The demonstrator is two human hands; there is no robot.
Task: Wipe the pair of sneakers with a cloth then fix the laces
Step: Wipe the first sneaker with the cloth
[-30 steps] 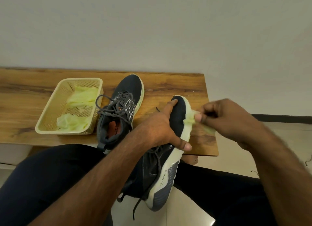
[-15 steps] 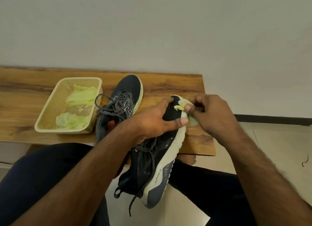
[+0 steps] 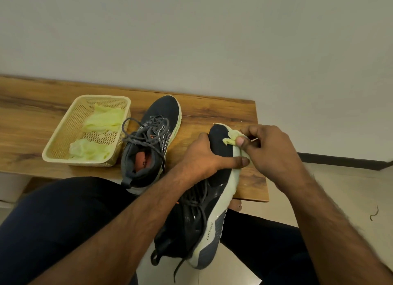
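Note:
My left hand (image 3: 204, 157) grips a dark sneaker (image 3: 204, 216) across its toe, tilted on its side over my lap, with its pale sole turned right. My right hand (image 3: 270, 153) pinches a small pale green cloth (image 3: 230, 138) against the toe edge of that sole. The sneaker's grey laces hang loose near its heel. The second dark sneaker (image 3: 153, 140) stands upright on the wooden table (image 3: 212, 114), its laces untied and spread.
A cream plastic basket (image 3: 63, 140) on the table left of the standing sneaker holds more pale green cloths (image 3: 102, 121). My dark-trousered knees fill the lower frame. The table's right end stops beside my right hand; tiled floor lies beyond.
My right hand has carried the cloth from the sole's side up to the toe tip. My left hand has shifted its hold slightly on the toe. The sneaker has tilted a little.

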